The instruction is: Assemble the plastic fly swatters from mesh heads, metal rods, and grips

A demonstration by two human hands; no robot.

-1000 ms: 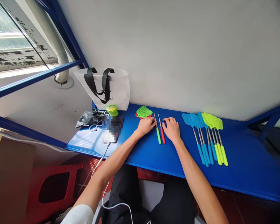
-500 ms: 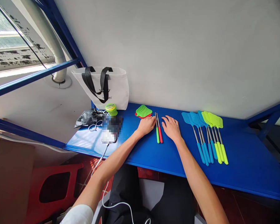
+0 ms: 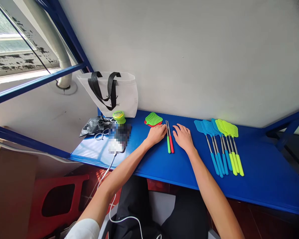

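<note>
My left hand [image 3: 155, 134] rests on the blue table, fingers slightly bent, fingertips beside a green-handled metal rod [image 3: 168, 142]. Parallel to that rod lies a red-handled one [image 3: 171, 142]; neither has a head on it. My right hand [image 3: 183, 137] lies palm down with fingers apart, just right of the rods, holding nothing. Behind my left hand a green mesh fly swatter head [image 3: 153, 118] overlaps a red one [image 3: 155, 125]. To the right, several fly swatters with heads on lie in a row: blue ones [image 3: 216, 162] and yellow-green ones [image 3: 234, 162].
At the left stand a white tote bag [image 3: 126, 93] and a green tub [image 3: 119, 117]. Near them lie a crumpled black plastic bag [image 3: 92, 125], scissors [image 3: 99, 136] and a blurred-out item with a white cable [image 3: 112, 162]. A blue frame bar [image 3: 37, 80] crosses the left side.
</note>
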